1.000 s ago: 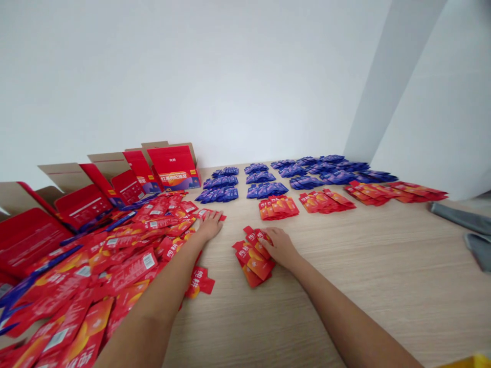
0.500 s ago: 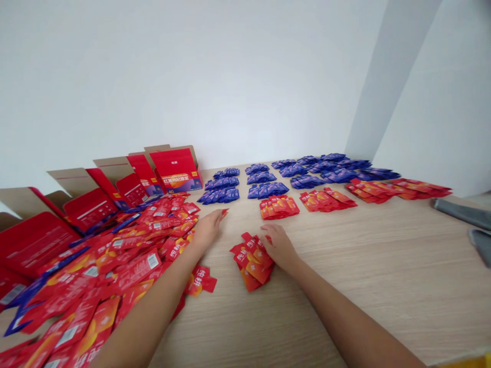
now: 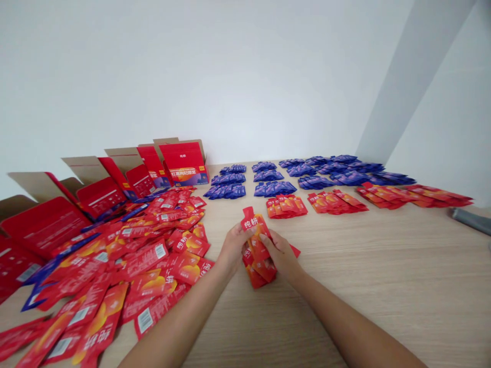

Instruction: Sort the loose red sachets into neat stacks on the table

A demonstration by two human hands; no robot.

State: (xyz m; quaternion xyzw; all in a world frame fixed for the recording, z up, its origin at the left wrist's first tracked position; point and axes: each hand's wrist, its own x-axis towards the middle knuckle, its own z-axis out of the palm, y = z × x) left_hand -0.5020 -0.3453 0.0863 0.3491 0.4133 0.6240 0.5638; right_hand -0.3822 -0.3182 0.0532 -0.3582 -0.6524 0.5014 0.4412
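Observation:
At the middle of the wooden table (image 3: 383, 286), both my hands meet over a small stack of red sachets (image 3: 258, 267). My left hand (image 3: 232, 248) grips one red sachet (image 3: 253, 224) by its side and holds it tilted up above the stack. My right hand (image 3: 279, 253) rests on the stack and touches the same sachet. A big loose heap of red sachets (image 3: 126, 255) lies just left of my left arm.
Neat small piles of blue sachets (image 3: 268, 188) and red sachets (image 3: 287, 205) stand in rows further back. Open red cardboard boxes (image 3: 180, 163) line the far left by the white wall. A grey object (image 3: 471, 221) lies at the right edge.
My left hand left the loose heap and came right to the small stack, bringing one red sachet. My right hand stayed on the stack. The view shifted a little.

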